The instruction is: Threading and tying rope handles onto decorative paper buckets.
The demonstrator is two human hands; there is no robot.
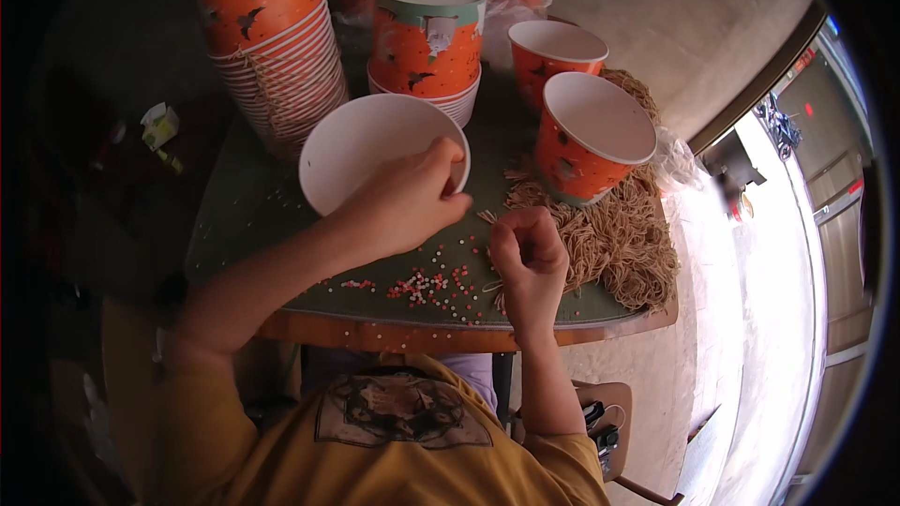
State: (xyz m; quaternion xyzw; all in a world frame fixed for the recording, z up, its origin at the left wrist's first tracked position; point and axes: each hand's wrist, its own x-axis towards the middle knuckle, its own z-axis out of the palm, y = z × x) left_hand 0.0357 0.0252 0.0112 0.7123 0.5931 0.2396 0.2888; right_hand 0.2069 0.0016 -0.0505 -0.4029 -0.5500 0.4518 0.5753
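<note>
Mustard shirt (403, 445); my left hand (408, 197) curls at paper bucket (361, 145), likely light, crushable: grip rim; right hand (532, 267) pinched; both holds unclear

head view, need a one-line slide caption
Left hand at the rim of a white-lined bucket, right hand beside tan strings, beads on green tabletop.

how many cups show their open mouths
3: the left cup at the left hand, the near cup at right, and the far cup behind it; others may be hidden.
</note>
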